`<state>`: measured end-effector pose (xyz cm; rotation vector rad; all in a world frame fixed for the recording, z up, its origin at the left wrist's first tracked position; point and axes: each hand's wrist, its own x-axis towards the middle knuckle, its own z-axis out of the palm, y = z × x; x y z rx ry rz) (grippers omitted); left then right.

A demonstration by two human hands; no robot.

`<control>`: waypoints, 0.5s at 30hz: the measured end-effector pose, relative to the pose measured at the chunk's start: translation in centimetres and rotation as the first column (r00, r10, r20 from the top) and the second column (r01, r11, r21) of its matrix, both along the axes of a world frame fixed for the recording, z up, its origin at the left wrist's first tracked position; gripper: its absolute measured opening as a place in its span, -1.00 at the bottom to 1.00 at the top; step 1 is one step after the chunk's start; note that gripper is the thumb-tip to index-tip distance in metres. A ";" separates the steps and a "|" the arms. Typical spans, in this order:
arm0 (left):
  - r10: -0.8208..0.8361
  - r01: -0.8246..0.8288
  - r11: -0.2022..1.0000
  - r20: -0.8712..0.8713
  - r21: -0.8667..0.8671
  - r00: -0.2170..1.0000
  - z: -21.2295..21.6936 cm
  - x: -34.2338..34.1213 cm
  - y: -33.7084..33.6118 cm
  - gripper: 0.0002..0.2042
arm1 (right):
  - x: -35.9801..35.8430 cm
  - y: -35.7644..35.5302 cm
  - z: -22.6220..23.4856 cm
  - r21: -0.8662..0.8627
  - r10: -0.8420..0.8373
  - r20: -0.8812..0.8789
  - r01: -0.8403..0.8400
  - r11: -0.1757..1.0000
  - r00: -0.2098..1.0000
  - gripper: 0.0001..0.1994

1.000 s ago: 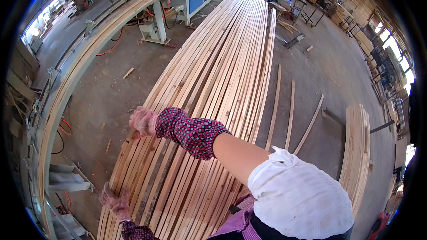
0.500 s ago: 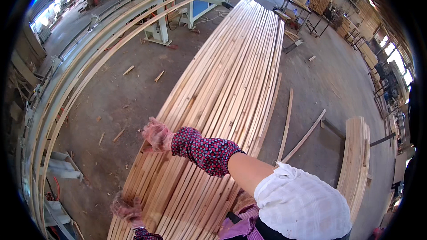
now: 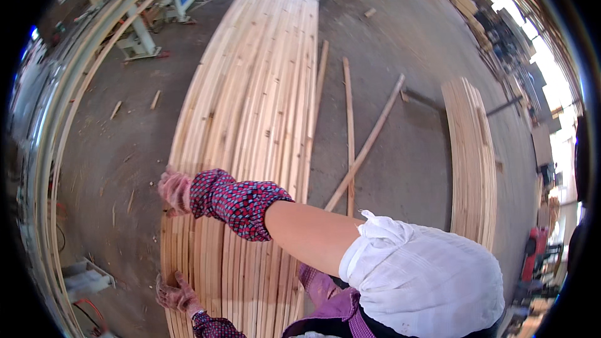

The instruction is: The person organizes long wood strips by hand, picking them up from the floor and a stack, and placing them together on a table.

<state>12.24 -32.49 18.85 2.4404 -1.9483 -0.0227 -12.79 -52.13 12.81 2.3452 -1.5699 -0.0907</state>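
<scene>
A long stack of pale wooden strips runs away from me, its strips side by side. My right hand, in a pinkish work glove, reaches across the strips to their left edge. Its fingers curl over that outer edge, partly hidden. Nearer to me, my gloved left hand rests on the same edge with thumb and fingers apart. Patterned sleeve covers show on both forearms; the right one lies above the strips.
At left runs a long machine rail with bent-looking strips along it. Two loose wooden strips cross on the floor to the right. Beyond them stands another bundle of strips. Small wood offcuts lie on the floor at left.
The whole view has turned, so the stack now stands straighter and farther left. Both hands remain at the stack's left edge, with the right arm still stretched across it.
</scene>
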 end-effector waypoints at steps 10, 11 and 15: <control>0.032 -0.043 0.998 0.227 0.043 0.973 -8.3 6.8 1.9 -0.27 | -19.1 33.0 7.0 0.765 -0.685 0.548 0.043 0.643 0.481 -0.50; 0.045 -0.082 0.985 0.235 0.150 0.971 -6.4 4.9 1.1 -0.24 | -23.5 38.2 6.6 0.849 -0.773 0.416 0.101 0.519 0.479 -0.56; 0.083 -0.141 0.965 0.252 0.221 0.964 -3.8 2.1 0.4 -0.22 | -38.8 54.8 9.2 0.925 -0.971 -0.127 0.377 -0.042 0.202 -0.65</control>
